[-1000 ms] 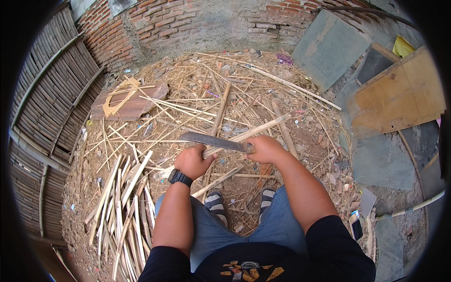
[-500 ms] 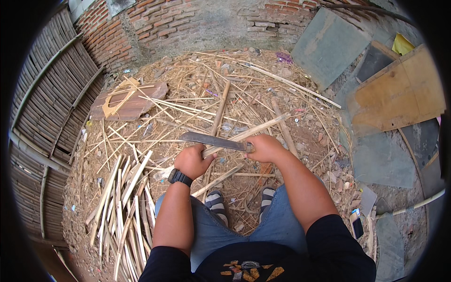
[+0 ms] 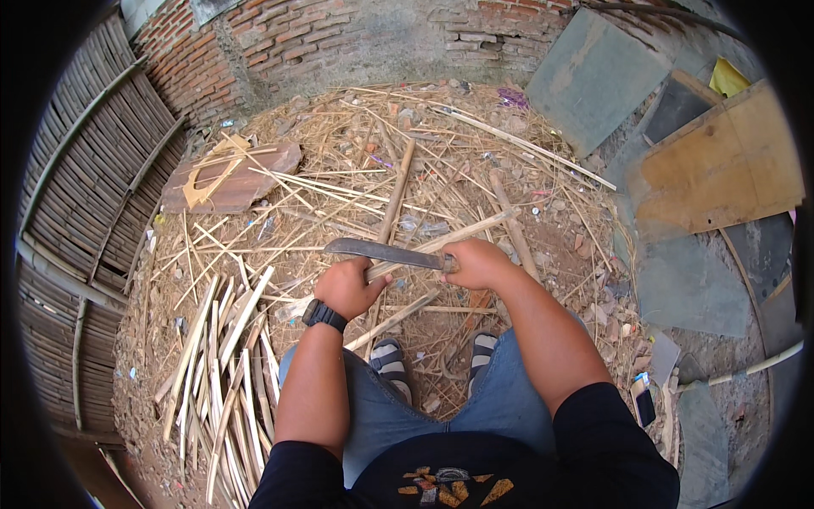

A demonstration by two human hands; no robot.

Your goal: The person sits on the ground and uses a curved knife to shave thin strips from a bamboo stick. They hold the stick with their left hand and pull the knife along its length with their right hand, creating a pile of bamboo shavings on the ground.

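One patch of brown earth, strewn with straw, sticks and rubble, below and all around the dark, curved metal machete. Well beyond the machete, a worn wall of red brick and grey mortar. Far left of the machete, a tall wall of weathered bamboo slats. Far right of the machete, a leaning group of flat grey-green sheets, with a stained tan panel among them. Left of the machete and nearer the body, a heap of pale, split wooden strips, mostly lengthwise and overlapping. On the near side of the machete, two bent legs in blue jeans. Beyond the machete to the left, a flat reddish-brown board under a cut yellowish piece. Crossing at a slant under the machete, a long, pale, straight wooden strip, far end up and to the right; contact with the blade impossible to tell. At the handle end of the machete, the right hand, fingers clamped round the grip. Just below the blade of the machete, the left hand, fingers closed on the pale strip, thumb extended rightward. Below the tip of the machete, a black wristwatch on the left wrist.
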